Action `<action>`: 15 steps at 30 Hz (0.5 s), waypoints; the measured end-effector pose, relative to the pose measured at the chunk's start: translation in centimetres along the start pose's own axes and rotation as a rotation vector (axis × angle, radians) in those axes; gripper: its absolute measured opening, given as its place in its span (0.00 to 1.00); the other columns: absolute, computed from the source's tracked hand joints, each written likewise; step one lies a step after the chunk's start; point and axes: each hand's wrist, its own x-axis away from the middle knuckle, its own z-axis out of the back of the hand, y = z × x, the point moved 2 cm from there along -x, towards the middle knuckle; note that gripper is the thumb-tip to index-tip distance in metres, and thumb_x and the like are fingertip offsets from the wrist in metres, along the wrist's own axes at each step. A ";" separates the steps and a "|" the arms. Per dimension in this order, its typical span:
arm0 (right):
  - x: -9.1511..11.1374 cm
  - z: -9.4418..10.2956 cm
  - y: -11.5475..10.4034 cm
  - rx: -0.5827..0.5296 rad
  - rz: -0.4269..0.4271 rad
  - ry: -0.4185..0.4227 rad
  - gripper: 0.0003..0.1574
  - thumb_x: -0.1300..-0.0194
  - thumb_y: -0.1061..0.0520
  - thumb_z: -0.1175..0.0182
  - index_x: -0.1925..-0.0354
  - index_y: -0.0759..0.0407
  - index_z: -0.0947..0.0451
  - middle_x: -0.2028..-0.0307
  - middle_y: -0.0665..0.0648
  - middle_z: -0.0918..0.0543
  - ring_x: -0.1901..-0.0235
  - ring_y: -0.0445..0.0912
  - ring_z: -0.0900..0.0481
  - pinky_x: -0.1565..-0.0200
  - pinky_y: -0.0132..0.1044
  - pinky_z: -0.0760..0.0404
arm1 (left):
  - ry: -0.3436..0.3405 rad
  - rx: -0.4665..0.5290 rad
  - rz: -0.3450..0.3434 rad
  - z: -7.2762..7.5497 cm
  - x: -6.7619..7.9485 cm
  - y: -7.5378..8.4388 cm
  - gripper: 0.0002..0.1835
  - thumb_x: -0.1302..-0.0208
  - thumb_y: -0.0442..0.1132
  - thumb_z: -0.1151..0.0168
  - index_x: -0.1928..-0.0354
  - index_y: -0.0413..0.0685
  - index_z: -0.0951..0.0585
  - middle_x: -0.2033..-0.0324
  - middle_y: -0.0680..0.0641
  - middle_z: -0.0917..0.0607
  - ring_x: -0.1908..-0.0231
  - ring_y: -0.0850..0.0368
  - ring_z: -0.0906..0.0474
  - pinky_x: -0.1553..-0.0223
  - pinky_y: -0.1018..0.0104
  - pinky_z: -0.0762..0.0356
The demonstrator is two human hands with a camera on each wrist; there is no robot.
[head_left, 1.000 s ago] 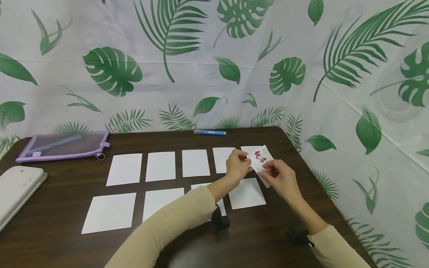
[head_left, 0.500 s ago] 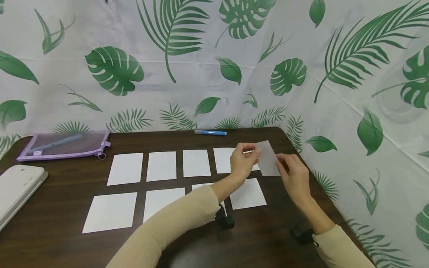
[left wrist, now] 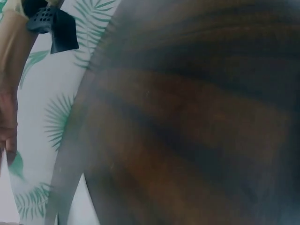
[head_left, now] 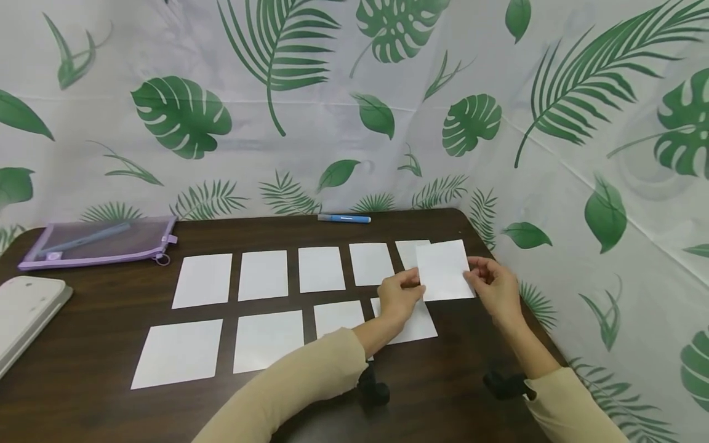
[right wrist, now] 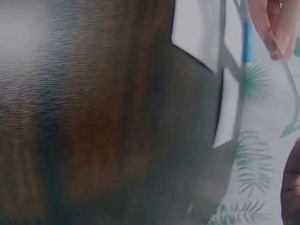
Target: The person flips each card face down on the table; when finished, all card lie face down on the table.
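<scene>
A square white paper card [head_left: 445,271] is held up over the right side of the table, its blank face toward the head camera. My left hand [head_left: 400,299] pinches it by the lower left edge. At the right edge, the thumb and fingers of my right hand [head_left: 496,292] grip it. The right wrist view catches the card edge-on, thin and slightly bent, between the left hand [right wrist: 276,28] and part of the right hand [right wrist: 291,187]. Behind it, a white sheet [head_left: 410,249] at the right end of the back row is partly covered.
Several blank white sheets lie in two rows, such as a front left sheet [head_left: 177,354] and a back left one [head_left: 202,280]. A blue marker [head_left: 344,218] lies at the far edge. At left are a purple mesh pouch [head_left: 105,243] and a white flat device [head_left: 30,314]. Leaf-print cloth [head_left: 310,80] hangs behind.
The card, which showed red characters one second ago, has been turned over to its blank side and squared up. Both hands keep hold of it and have shifted slightly right.
</scene>
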 end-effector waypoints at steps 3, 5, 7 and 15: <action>0.2 0.1 1.1 0.060 -0.017 -0.046 0.15 0.42 0.67 0.37 0.55 0.69 0.21 0.73 0.61 0.22 0.76 0.38 0.32 0.79 0.24 0.32 | 0.000 -0.025 0.018 -0.5 0.3 -0.8 0.19 0.50 0.24 0.35 0.52 0.37 0.18 0.65 0.45 0.14 0.66 0.58 0.16 0.65 0.73 0.20; 0.3 0.2 1.7 0.082 -0.020 -0.076 0.15 0.42 0.66 0.37 0.55 0.70 0.21 0.73 0.62 0.22 0.76 0.39 0.32 0.79 0.25 0.32 | 0.005 -0.050 0.019 -0.9 0.5 -1.3 0.19 0.50 0.24 0.34 0.53 0.37 0.18 0.66 0.45 0.14 0.67 0.58 0.16 0.65 0.73 0.20; 0.5 0.4 2.4 0.108 -0.028 -0.106 0.15 0.43 0.66 0.36 0.56 0.70 0.21 0.73 0.62 0.22 0.76 0.40 0.31 0.79 0.26 0.31 | 0.002 -0.078 0.023 -1.3 0.7 -1.5 0.19 0.50 0.25 0.33 0.53 0.38 0.18 0.65 0.46 0.14 0.66 0.59 0.16 0.66 0.74 0.21; 1.2 1.1 4.0 0.211 -0.111 -0.215 0.18 0.44 0.62 0.34 0.56 0.71 0.22 0.74 0.59 0.22 0.75 0.43 0.30 0.78 0.29 0.30 | -0.061 -0.248 -0.013 -2.4 1.7 -2.5 0.18 0.53 0.25 0.32 0.56 0.36 0.16 0.68 0.48 0.13 0.68 0.65 0.18 0.65 0.78 0.24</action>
